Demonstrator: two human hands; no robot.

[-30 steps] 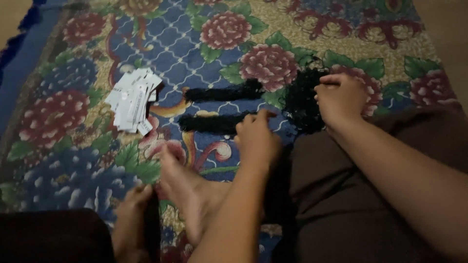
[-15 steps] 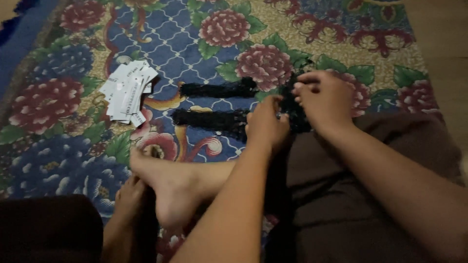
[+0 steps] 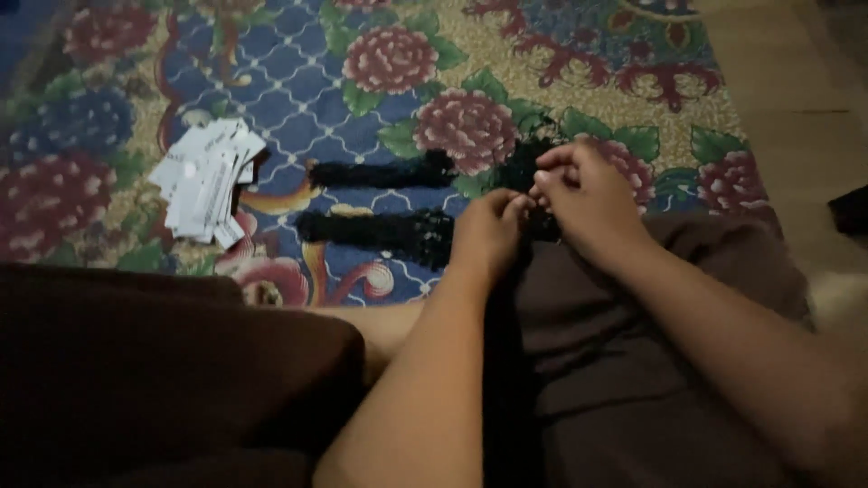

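Overhead, head view: left hand [image 3: 488, 233] and right hand [image 3: 586, 201] meet at the near edge of the floral rug [image 3: 380, 99], fingertips touching, both curled and pinching dark black material [image 3: 529, 167] between them; too dim to tell what it is. Two black strips lie on the rug to the left of the hands, far strip [image 3: 384, 172] and near strip [image 3: 375, 233], roughly parallel, the near one reaching up to the left hand. Further left, a pile of white slips [image 3: 206, 181] lies on the rug. Brown-clothed legs [image 3: 633, 361] fill the near side.
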